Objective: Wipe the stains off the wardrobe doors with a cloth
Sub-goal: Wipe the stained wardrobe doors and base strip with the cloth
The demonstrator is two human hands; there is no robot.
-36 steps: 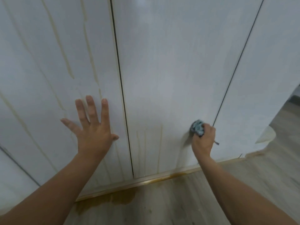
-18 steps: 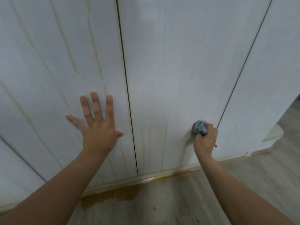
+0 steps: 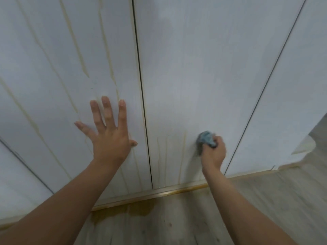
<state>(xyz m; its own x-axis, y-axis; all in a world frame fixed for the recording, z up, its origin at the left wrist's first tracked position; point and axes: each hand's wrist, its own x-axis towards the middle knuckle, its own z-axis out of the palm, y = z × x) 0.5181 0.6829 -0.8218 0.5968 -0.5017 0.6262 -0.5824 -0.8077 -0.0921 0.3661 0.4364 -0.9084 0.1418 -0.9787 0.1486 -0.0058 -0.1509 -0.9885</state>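
White wardrobe doors fill the view. The left door carries long yellow-brown drip stains. The middle door has short faint streaks near its bottom. My left hand presses flat on the left door, fingers spread. My right hand grips a bunched blue-grey cloth and holds it against the lower middle door, just right of the streaks.
A third door stands at the right. A stained wooden plinth runs under the doors. A brown puddle lies on the grey wood floor below the door gap.
My right hand with the cloth has shifted left along the middle door, closer to the short streaks. The left hand stays flat on the left door.
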